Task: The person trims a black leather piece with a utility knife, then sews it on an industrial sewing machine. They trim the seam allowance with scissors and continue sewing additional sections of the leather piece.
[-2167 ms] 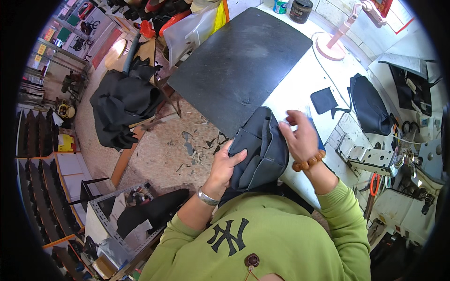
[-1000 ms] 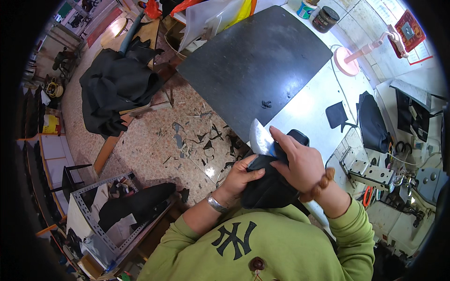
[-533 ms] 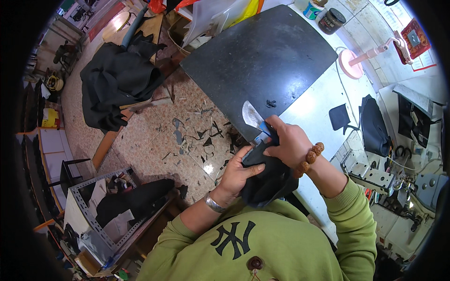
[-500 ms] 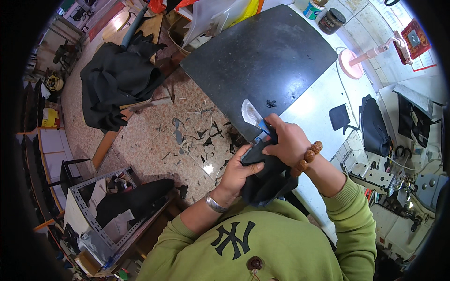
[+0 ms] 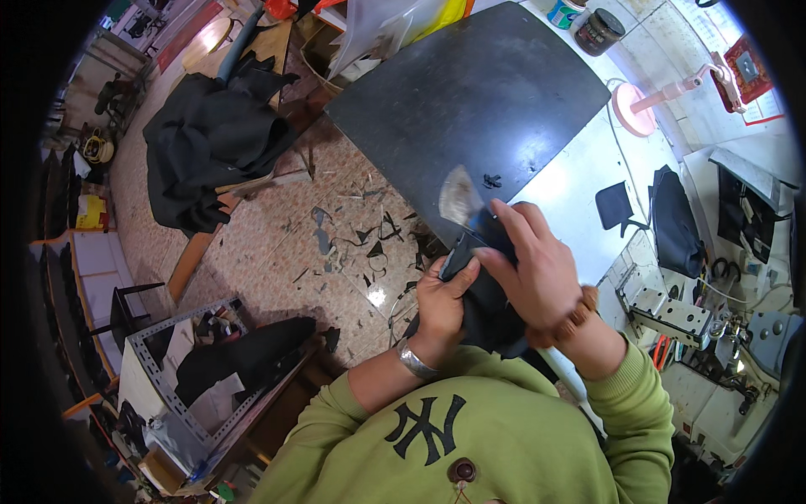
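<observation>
My left hand [image 5: 442,307] is closed on a folded black leather piece [image 5: 457,254], thumb on top, at the near corner of the black board. The loose black part [image 5: 487,307] of that piece hangs down in front of my sweater. A knife with a broad, pale blade [image 5: 460,199] and some blue at its handle end is in my right hand [image 5: 541,273]. Its blade is smeared by motion and points away over the board; my palm and fingers hide most of the handle. The right thumb is close to the leather's upper edge.
The black board [image 5: 470,92] lies on a white table [image 5: 558,197], with small black scraps [image 5: 492,181] on it. At right are a pink lamp stand [image 5: 635,109], a black flap-shaped piece [image 5: 614,206] and a sewing machine [image 5: 672,319]. Offcuts [image 5: 375,252] litter the floor.
The knife blade has turned more upright and is now blurred. My right hand has moved slightly right and its fingers have straightened somewhat. My left hand has shifted right with the leather.
</observation>
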Motion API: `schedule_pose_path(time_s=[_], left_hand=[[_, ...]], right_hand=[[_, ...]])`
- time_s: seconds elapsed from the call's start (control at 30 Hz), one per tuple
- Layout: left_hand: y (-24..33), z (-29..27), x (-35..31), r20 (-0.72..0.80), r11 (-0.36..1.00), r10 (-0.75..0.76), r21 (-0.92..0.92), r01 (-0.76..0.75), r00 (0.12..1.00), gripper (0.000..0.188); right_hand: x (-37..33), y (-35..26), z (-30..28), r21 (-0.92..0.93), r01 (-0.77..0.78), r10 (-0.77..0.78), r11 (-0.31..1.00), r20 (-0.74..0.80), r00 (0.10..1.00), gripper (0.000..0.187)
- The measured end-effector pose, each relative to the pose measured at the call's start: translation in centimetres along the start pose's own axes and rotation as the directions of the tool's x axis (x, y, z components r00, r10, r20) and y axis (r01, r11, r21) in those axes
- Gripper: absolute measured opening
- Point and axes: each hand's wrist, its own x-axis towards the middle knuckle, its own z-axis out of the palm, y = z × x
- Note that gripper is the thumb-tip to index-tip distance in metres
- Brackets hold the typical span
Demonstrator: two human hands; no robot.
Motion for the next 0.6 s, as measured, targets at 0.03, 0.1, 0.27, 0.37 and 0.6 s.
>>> schedule_pose_path(time_s=[0.03,0.1,0.27,0.37,0.6], left_hand=[[0.0,0.1,-0.1,-0.015,1.000,-0.011,-0.003,0.011,1.000,0.017],[-0.1,0.2,-0.1,-0.034,0.999,-0.029,-0.018,0.029,0.999,0.018],[-1.2,-0.3,0.0,-0.116,1.000,-0.005,0.029,0.008,0.993,0.017],[-1.8,-0.7,0.1,-0.083,0.990,0.091,0.115,-0.082,0.992,0.014],[-1.6,-1.7,1.0,-0.029,0.896,0.316,0.338,-0.288,0.948,0.011]], right_hand=[[-0.8,-0.5,-0.7,-0.032,-0.025,0.027,0.999,0.062,0.998,0.046],[-2.3,-1.2,-1.9,-0.099,-0.049,0.066,0.994,0.175,0.982,0.050],[-3.7,-0.4,-1.6,-0.353,0.021,0.111,0.935,0.348,0.931,0.043],[-4.0,-0.2,-0.8,-0.326,0.053,0.068,0.944,0.348,0.935,0.041],[-4.4,-0.8,-1.7,-0.319,0.084,0.035,0.944,0.348,0.937,0.044]])
